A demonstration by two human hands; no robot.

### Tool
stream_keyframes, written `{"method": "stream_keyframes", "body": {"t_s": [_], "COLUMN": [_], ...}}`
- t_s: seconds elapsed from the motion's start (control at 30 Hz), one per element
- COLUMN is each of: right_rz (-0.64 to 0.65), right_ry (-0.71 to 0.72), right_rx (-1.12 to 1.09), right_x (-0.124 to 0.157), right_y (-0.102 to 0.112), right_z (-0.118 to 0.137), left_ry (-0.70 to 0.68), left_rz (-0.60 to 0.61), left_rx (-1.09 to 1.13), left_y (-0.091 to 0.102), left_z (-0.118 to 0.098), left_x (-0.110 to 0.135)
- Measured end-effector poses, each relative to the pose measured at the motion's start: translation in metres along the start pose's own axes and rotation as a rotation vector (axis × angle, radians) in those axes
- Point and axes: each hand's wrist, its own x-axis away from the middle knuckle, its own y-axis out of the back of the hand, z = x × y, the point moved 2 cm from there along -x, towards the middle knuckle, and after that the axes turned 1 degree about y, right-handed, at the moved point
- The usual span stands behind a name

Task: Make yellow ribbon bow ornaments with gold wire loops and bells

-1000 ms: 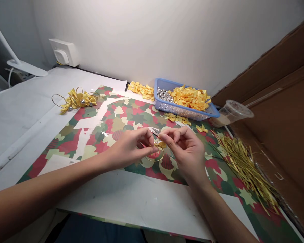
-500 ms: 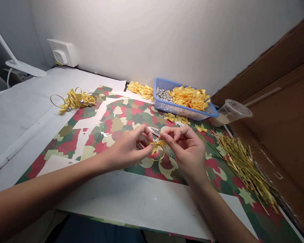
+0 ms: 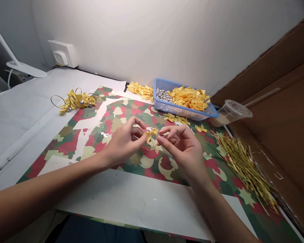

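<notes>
My left hand (image 3: 123,141) and my right hand (image 3: 184,148) meet above a camouflage-patterned sheet (image 3: 96,135). Between their fingertips is a small yellow ribbon bow (image 3: 151,134) with thin gold wire hanging under it. The left hand pinches the bow from the left. The right hand's thumb and forefinger pinch it from the right, with the other fingers curled loosely. A pair of small scissors lies partly hidden behind the hands.
A blue basket (image 3: 212,113) at the back holds yellow bows and silver beads. Loose bows (image 3: 141,90) lie beside it. Finished bow ornaments (image 3: 76,99) sit back left. A bundle of gold wire strips (image 3: 240,162) lies to the right, near a tipped plastic cup (image 3: 230,113). A brown board rises on the right.
Both hands have lifted the bow slightly and moved it away from me. The bow now stands clear between the fingertips and the wire loop hangs less visibly.
</notes>
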Motion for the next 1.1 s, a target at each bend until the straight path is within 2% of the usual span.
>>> {"method": "stream_keyframes", "body": {"t_s": [0.17, 0.43, 0.57, 0.8, 0.93, 1.1], "right_rz": [0.048, 0.057, 0.045, -0.133, -0.177, -0.241], "right_ry": [0.007, -0.017, -0.008, -0.033, -0.098, -0.134], "right_rx": [0.012, -0.037, -0.124, -0.206, -0.25, -0.191], "right_x": [0.0, 0.0, -0.002, -0.009, -0.01, -0.01], "right_y": [-0.002, 0.0, 0.006, 0.015, 0.017, 0.019], "right_z": [-0.001, 0.002, 0.005, 0.007, -0.001, -0.007], "left_ry": [0.019, -0.004, 0.029, 0.023, -0.013, -0.021], "left_rz": [-0.086, 0.023, 0.02, 0.037, 0.066, 0.064], "left_rx": [0.002, -0.089, -0.118, -0.147, -0.146, -0.124], "left_y": [0.006, 0.001, 0.001, 0.001, 0.0, -0.001], "left_z": [0.002, 0.003, 0.007, 0.009, 0.009, 0.009], "left_x": [-0.004, -0.002, -0.003, -0.004, -0.003, -0.002]}}
